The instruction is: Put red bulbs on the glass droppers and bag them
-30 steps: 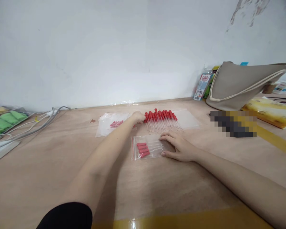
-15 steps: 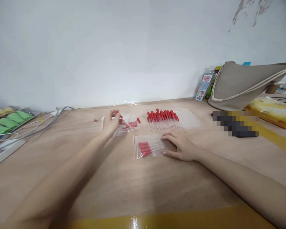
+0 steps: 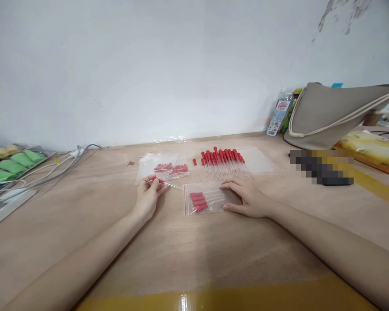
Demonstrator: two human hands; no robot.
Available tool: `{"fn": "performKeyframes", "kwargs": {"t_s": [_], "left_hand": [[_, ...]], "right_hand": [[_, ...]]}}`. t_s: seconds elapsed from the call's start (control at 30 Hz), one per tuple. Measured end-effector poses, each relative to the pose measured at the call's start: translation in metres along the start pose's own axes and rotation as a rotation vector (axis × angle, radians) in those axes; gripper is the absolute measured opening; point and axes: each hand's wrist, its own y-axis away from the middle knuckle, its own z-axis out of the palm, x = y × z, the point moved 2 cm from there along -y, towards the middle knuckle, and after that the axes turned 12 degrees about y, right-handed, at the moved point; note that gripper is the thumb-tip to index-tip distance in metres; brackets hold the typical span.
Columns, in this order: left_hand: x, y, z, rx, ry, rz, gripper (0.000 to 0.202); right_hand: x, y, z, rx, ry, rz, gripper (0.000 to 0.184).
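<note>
My left hand [image 3: 151,196] pinches a glass dropper [image 3: 164,182] by its red rubber bulb; its thin tube points right toward the mouth of a clear zip bag [image 3: 215,209]. Several red-bulbed droppers lie side by side inside that bag, bulbs at the left. My right hand [image 3: 246,198] grips the bag's right end, thumb and fingertips apart near its opposite edges. Behind lies a row of loose droppers [image 3: 222,157] with red bulbs, and a single dropper [image 3: 195,162] sits just left of them. Filled bags [image 3: 164,167] overlap behind my left hand.
A clear plastic sheet or bag [image 3: 259,162] lies under the loose droppers. Farther right are a bottle [image 3: 277,116], a grey drawstring bag [image 3: 330,114] and a yellow packet [image 3: 371,151]. Cables [image 3: 73,160] and a tray of green items [image 3: 17,164] occupy the left side.
My left hand has come back toward me from the filled bags, the dropper's tube now pointing toward the front bag. One loose dropper now lies farther right. My right hand stays on the bag.
</note>
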Motion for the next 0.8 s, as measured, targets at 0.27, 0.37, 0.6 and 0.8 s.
{"fn": "performKeyframes", "kwargs": {"t_s": [0.27,0.37,0.6,0.8], "left_hand": [[-0.009,0.017,0.003,-0.191,-0.179,-0.047,0.026],[-0.007,0.018,0.003,-0.301,-0.397,-0.033,0.030],[-0.014,0.013,0.007,-0.502,-0.580,0.002,0.029],[-0.024,0.010,0.014,-0.468,-0.525,0.085,0.028]], "right_hand": [[0.000,0.000,0.000,0.001,-0.010,-0.012,0.051],[0.001,0.000,0.001,0.005,-0.005,-0.007,0.051],[0.001,0.000,0.001,0.010,-0.021,-0.009,0.051],[0.000,0.000,-0.001,0.009,-0.009,0.000,0.051]]}}
